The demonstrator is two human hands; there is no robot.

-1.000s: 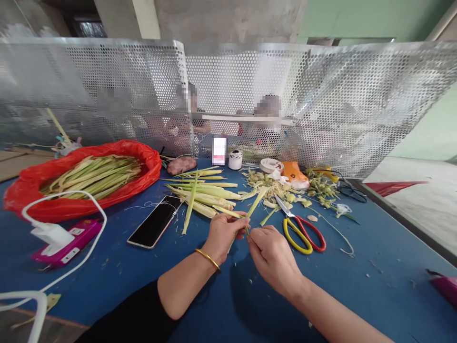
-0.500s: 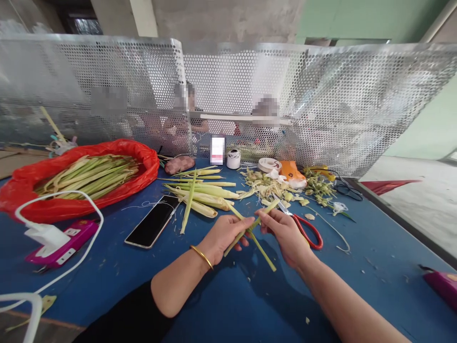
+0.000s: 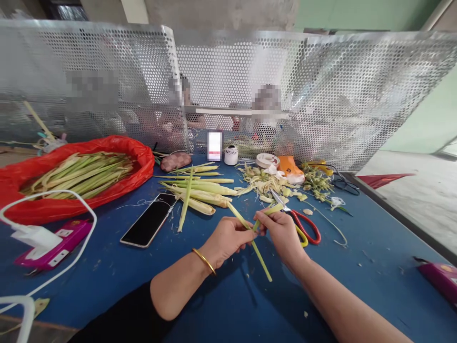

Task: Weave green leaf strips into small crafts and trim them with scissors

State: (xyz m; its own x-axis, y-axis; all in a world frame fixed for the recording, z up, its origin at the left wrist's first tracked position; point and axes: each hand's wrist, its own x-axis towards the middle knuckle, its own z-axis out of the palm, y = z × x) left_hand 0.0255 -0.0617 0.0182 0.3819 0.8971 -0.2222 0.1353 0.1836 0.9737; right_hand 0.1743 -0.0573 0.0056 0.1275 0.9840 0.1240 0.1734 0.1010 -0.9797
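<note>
My left hand [image 3: 228,240], with a gold bangle on the wrist, pinches a long pale-green leaf strip [image 3: 262,262] that slants down to the right. The closed fingers of my right hand [image 3: 283,233] grip a second leaf strip [image 3: 273,209], folded or crossed against the first between the fingertips. Exactly how the two meet is hidden by the fingers. Just beyond my right hand lie scissors [image 3: 309,228] with red and yellow showing at the handles. Several flat green leaves [image 3: 203,193] are spread out ahead of my left hand.
On the blue table [image 3: 214,305], a phone [image 3: 149,221] and a red bag [image 3: 143,166] of long leaves stand left. Leaf scraps [image 3: 264,183], tape [image 3: 267,160] and a white jar [image 3: 231,156] sit farther back. Behind a perforated metal screen [image 3: 228,71] are people. A purple power strip [image 3: 53,245] trails a white cable.
The strip end that stuck out below my left hand no longer shows. My fingertips have shifted slightly at the crossing, and the scissors' yellow handle part has come into sight. The view has moved a little.
</note>
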